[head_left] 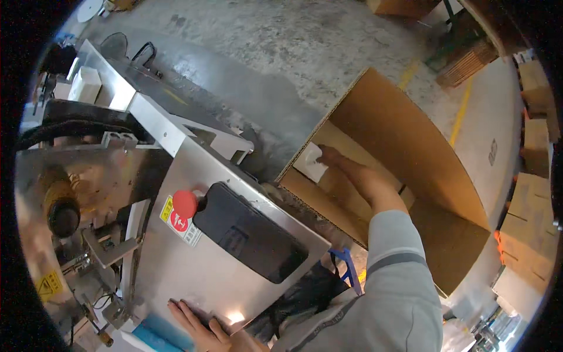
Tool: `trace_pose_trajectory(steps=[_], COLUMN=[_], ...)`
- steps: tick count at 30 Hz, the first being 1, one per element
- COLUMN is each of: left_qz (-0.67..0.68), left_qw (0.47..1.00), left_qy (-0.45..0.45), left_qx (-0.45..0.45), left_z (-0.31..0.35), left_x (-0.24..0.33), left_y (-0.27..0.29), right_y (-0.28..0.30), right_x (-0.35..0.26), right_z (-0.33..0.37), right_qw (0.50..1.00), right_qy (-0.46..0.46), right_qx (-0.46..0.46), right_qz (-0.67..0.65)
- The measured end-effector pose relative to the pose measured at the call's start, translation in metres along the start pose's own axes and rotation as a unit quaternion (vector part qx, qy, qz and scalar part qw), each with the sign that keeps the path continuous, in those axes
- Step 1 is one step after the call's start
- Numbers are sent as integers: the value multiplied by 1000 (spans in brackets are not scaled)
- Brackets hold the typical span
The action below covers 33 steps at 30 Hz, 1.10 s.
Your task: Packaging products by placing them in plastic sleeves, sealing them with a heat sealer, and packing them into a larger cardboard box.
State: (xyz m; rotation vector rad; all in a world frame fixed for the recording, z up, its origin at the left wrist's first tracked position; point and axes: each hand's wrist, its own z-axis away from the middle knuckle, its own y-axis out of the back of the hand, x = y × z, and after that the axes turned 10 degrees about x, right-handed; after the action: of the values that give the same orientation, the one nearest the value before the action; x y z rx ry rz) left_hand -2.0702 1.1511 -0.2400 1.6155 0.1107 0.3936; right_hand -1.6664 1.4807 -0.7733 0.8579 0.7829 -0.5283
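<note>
My right hand (339, 162) reaches down into a large open cardboard carton (419, 141). Its fingers close on the edge of a small white pack (310, 163) near the carton's left inner wall; the fingertips are partly hidden. My left hand (202, 330) lies flat on a brushed metal machine cover (176, 267), fingers stretched out and holding nothing. Beyond it on the cover rest a black smartphone (249, 232) and, beside that, a red emergency stop button (185, 203).
Machine parts with a dark roller (63, 217) fill the left side. A white box (85, 85) sits at the far left. Stacked cartons (531, 205) line the right edge. Under the cover's right corner shows a blue plastic frame (350, 270).
</note>
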Motion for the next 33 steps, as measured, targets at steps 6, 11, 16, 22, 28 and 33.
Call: trace_pose_trajectory(steps=[6,11,16,22,28,33], left_qz=[43,40,119,222,404,-105], left_qw=[998,985,951,942,765,791], left_qy=[-21,-56,-51,-14,240,405], left_qx=[47,159,279,252,440,446], left_z=[11,13,20,53,150,317], left_x=[-28,-20,-26,-53,-183,-416], left_y=[-15,-17,-19,17,139,88], right_y=[32,104,141,128,106,78], right_x=[-89,-208,-333,-387,-418,-455], right_z=[35,116,231,328,419,408], right_qw=[963,971,987,969,938,935], right_qy=[-45,173,116,143,116,178], right_qx=[92,92,111,202,285,256], right_qz=[247,135,-14,-10,-158,-169])
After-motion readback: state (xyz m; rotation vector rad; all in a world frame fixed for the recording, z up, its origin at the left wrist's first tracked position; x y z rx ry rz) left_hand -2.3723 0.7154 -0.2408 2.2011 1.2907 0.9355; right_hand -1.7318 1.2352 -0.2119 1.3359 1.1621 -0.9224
